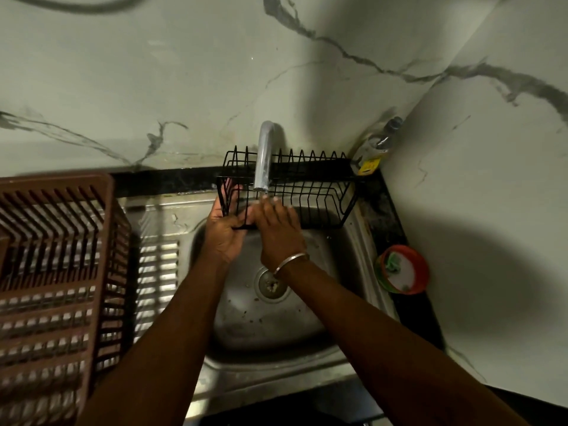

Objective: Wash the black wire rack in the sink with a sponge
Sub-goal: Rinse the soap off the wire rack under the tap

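The black wire rack (319,192) is held over the back of the steel sink (347,241), under the tap (263,155). My left hand (224,229) grips the rack's left end, fingers curled round the lower wire. My right hand (279,229), with a metal bangle at the wrist, lies palm-down on the rack's front wires right below the spout, fingers spread. No sponge shows in either hand. A green sponge (393,262) lies in the orange dish at the right.
A brown plastic dish basket (52,272) fills the draining board at the left. An orange soap dish (412,272) sits on the black counter at the right. A dish-soap bottle (376,149) stands in the back corner. Marble walls close in behind and right.
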